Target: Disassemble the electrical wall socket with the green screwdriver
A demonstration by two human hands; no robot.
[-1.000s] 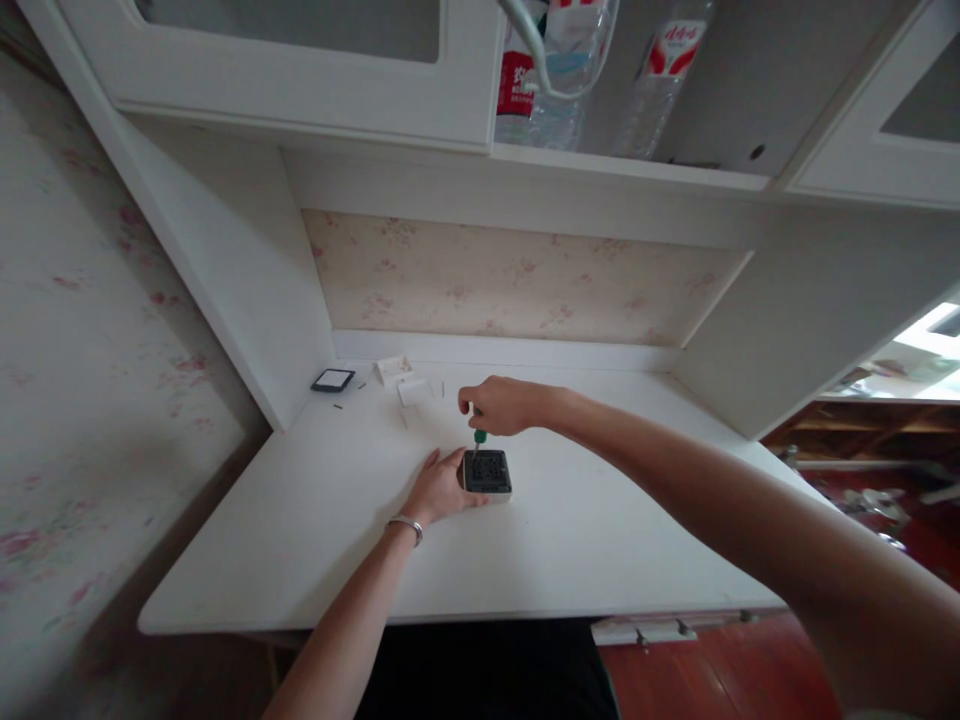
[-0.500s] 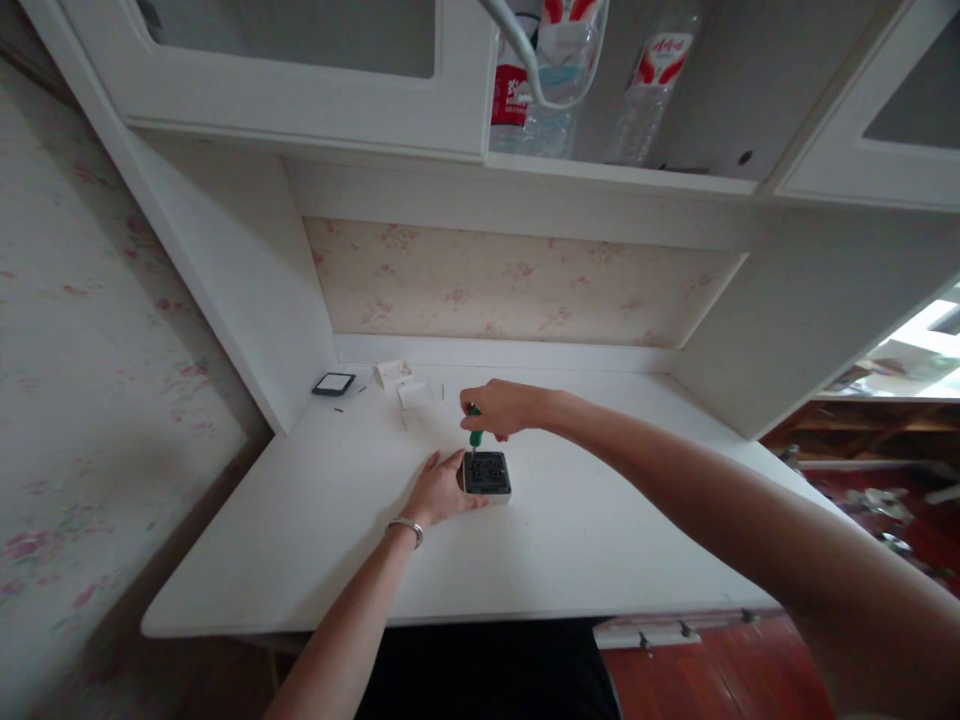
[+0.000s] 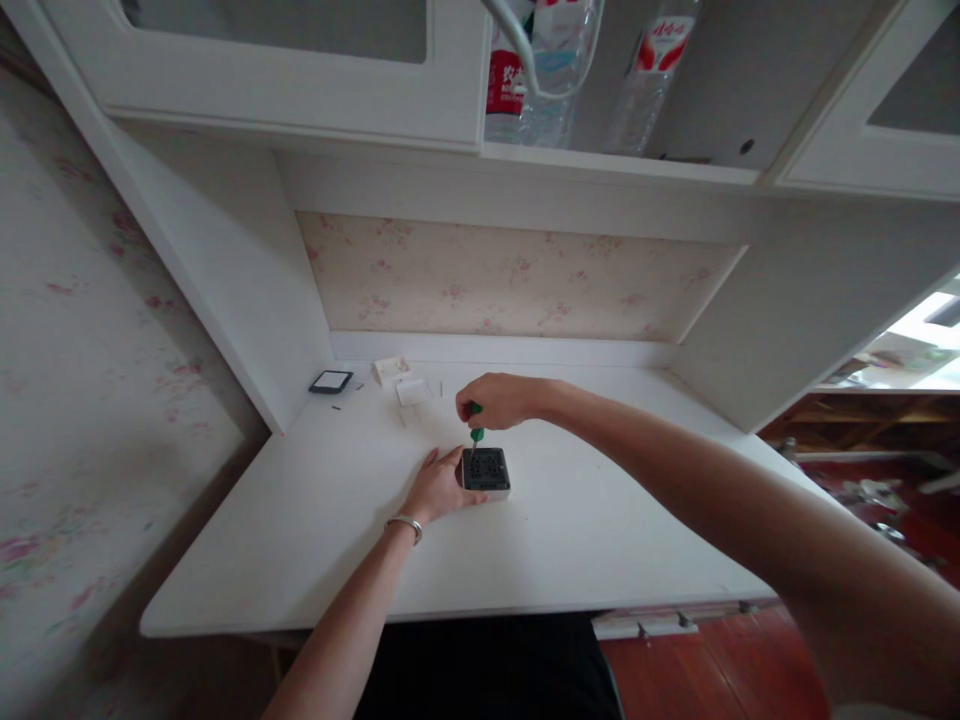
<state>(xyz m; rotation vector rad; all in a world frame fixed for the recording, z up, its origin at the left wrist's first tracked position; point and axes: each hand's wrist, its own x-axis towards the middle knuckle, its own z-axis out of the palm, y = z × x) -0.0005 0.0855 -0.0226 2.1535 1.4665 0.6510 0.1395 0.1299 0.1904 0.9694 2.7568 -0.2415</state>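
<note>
A small square box with a white base and a dark, patterned top, perhaps a wall socket (image 3: 487, 472), rests on the white desk. My left hand (image 3: 439, 486) is closed around its left side, thumb and fingers at the near and far edges. Above it, my right hand (image 3: 499, 400) grips the green handle of a screwdriver (image 3: 477, 434). The screwdriver stands nearly upright, its shaft pointing down at the box's upper left part. Whether the tip sits in a screw is too small to tell.
On the white desk (image 3: 315, 540), at the back left, lie a dark-framed square plate (image 3: 331, 382), an open white box (image 3: 391, 370), a white cover (image 3: 412, 392) and several tiny screws. Plastic bottles (image 3: 652, 80) stand on the shelf above, behind a hanging cable (image 3: 525, 60).
The view has shifted slightly. My right hand has turned a little on the screwdriver handle, while my left hand keeps its hold on the box.
</note>
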